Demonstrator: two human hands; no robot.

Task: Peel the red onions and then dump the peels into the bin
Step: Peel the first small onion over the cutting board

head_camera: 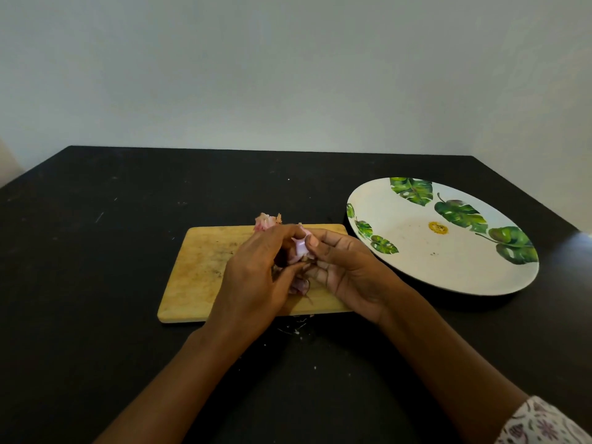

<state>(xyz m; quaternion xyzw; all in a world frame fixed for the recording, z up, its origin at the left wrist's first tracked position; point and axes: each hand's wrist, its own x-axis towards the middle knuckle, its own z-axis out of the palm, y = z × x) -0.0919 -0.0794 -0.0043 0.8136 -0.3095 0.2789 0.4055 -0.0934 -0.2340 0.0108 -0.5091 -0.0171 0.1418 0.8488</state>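
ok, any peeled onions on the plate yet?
No, the plate holds no onion; the onion is held by the left hand and right hand above the cutting board.

I can read no text, label, brand, number or sign anywhere in my view. The plate (448,277) at the right carries only printed green leaves and a small yellow mark near its middle, which is too blurred to read as lettering. The wooden cutting board (198,270) at near centre bears stains only, with no marking I can read.
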